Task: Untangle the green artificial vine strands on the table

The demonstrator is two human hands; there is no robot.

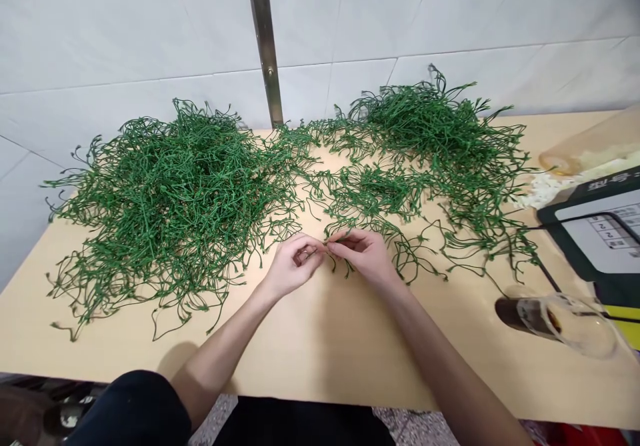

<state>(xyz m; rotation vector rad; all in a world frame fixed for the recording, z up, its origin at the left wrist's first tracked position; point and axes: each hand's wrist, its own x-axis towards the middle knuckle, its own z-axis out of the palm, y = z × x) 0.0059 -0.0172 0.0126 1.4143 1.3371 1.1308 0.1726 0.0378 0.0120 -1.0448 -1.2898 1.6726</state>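
My left hand point(299, 261) and my right hand point(364, 253) meet fingertip to fingertip above the middle of the table, both pinching. A thin green artificial stem point(326, 241) shows between the fingertips; most of it is hidden by them. Left of my hands spreads a big tangled pile of green artificial stems point(180, 186) with small knobbed ends. A second pile of the same stems point(425, 126) lies at the back right. Between the two, a smaller loose cluster point(375, 189) lies just beyond my fingers.
The light wooden table point(290, 359) stands against a tiled wall point(350, 13) with a metal strip point(267, 46). To the right are a clear cup with dark liquid point(555, 326), a dark printed package point(595, 233) and a translucent bag point(595, 143) with white pieces.
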